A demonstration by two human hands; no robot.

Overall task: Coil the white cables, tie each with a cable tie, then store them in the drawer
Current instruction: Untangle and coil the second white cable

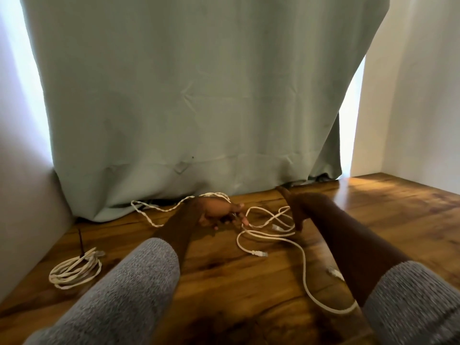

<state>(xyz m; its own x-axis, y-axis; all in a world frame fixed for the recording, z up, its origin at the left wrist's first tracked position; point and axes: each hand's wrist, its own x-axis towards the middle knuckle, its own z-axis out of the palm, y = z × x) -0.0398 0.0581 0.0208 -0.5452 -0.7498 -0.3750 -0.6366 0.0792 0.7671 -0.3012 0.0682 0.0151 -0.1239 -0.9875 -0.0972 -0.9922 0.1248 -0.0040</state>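
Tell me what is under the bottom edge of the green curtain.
A twisted white cable runs out from under the green curtain onto the wooden table, toward the left hand. The hem hides where that cable begins and anything else behind it.

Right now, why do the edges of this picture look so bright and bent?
In the head view, daylight blows out white on both sides of the green curtain; the wide lens bows the walls and curtain edges; the grey sleeves near the camera look soft and blurred; glare streaks the wooden table at right.
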